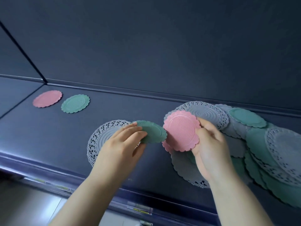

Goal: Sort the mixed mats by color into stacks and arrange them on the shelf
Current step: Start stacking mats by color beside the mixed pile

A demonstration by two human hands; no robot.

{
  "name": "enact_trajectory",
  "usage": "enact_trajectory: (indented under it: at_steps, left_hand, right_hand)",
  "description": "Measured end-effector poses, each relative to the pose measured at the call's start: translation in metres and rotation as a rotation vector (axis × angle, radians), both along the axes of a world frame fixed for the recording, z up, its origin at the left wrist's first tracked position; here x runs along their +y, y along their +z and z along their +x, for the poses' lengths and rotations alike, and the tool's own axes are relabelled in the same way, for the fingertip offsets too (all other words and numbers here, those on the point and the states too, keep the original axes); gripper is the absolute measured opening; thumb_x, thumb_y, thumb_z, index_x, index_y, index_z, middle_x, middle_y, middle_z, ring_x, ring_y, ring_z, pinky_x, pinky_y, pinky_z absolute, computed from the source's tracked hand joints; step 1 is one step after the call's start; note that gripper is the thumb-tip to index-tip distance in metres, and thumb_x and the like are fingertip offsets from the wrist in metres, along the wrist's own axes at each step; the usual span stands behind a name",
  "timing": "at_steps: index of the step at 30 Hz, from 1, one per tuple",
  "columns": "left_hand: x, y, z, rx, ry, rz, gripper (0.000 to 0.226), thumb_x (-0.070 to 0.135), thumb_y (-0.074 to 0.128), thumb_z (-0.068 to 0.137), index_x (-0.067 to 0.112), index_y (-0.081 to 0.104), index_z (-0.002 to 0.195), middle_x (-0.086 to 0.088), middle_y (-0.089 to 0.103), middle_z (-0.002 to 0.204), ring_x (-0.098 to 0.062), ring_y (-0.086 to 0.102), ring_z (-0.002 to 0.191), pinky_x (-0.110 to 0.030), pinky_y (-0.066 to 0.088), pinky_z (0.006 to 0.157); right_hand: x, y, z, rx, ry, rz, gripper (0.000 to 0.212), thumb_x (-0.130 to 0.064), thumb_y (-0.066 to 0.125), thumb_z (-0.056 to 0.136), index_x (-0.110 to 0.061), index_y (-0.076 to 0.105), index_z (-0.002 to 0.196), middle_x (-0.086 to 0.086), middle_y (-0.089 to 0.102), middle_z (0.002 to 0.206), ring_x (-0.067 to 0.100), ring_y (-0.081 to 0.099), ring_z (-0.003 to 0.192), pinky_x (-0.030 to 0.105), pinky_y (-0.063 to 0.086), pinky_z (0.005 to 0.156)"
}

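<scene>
Presently, just left of the mixed pile point(260, 144), the left hand point(120, 144) pinches a green mat point(153, 134), the right hand point(210, 144) grips a pink mat point(180, 130); such edge holds could let either slip.

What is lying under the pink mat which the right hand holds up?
A second pink mat peeks out below the held pink mat, and a grey mat lies lower. The right hand and the held pink mat cover the rest.
</scene>
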State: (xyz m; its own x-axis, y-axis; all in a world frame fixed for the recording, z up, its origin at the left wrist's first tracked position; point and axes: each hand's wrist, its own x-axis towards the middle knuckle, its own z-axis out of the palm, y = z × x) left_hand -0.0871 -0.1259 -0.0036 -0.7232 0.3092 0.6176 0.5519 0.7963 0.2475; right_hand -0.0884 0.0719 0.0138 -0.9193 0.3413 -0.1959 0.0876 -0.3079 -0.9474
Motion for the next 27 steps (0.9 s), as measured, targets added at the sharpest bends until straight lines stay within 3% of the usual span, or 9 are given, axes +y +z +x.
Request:
enact_trajectory:
  at_steps: [4, 8, 12, 22, 27]
  left_hand:
    - [-0.002, 0.002, 0.003, -0.001, 0.017, -0.023, 0.026, 0.02, 0.055, 0.085, 0.004, 0.073, 0.094, -0.006, 0.07, 0.1, -0.021, 0.06, 0.103, -0.028, 0.044, 0.093]
    - [-0.01, 0.0, -0.001, 0.022, 0.011, -0.022, 0.028, 0.022, 0.053, 0.086, 0.003, 0.073, 0.091, -0.008, 0.071, 0.098, -0.024, 0.064, 0.099, -0.027, 0.045, 0.091]
    - [-0.035, -0.002, -0.014, 0.027, -0.035, -0.007, 0.028, 0.023, 0.053, 0.086, 0.005, 0.073, 0.091, -0.006, 0.071, 0.098, -0.023, 0.064, 0.1, -0.027, 0.045, 0.091]
    - [-0.216, 0.009, -0.108, -0.025, -0.045, -0.065, 0.034, 0.025, 0.047, 0.086, 0.005, 0.075, 0.09, -0.006, 0.071, 0.098, -0.027, 0.066, 0.099, -0.04, 0.055, 0.08]
    - [-0.257, 0.007, -0.159, -0.077, -0.096, -0.21, 0.032, 0.02, 0.045, 0.085, 0.006, 0.072, 0.08, -0.004, 0.07, 0.082, -0.027, 0.068, 0.082, -0.028, 0.052, 0.075]
  right_hand:
    - [0.007, -0.005, 0.006, 0.008, -0.011, 0.034, 0.033, -0.005, 0.041, 0.091, -0.028, 0.065, 0.093, -0.002, 0.067, 0.103, 0.018, 0.059, 0.098, 0.042, 0.045, 0.094]
    - [0.0, -0.008, 0.012, -0.001, -0.029, 0.154, 0.03, -0.022, 0.045, 0.079, -0.04, 0.065, 0.093, -0.011, 0.066, 0.105, 0.016, 0.059, 0.104, 0.047, 0.043, 0.1]
    - [-0.024, -0.003, 0.015, 0.038, -0.061, 0.253, 0.04, -0.017, 0.042, 0.09, -0.051, 0.063, 0.088, -0.026, 0.064, 0.1, 0.007, 0.057, 0.106, 0.043, 0.042, 0.101]
    - [-0.18, 0.003, -0.032, 0.143, -0.143, 0.298, 0.042, -0.01, 0.038, 0.095, -0.043, 0.063, 0.097, -0.013, 0.065, 0.112, 0.01, 0.057, 0.111, 0.046, 0.041, 0.101]
    - [-0.232, 0.004, -0.044, 0.133, -0.172, 0.374, 0.044, -0.009, 0.038, 0.095, -0.045, 0.062, 0.098, -0.016, 0.065, 0.109, 0.007, 0.057, 0.11, 0.046, 0.043, 0.1]
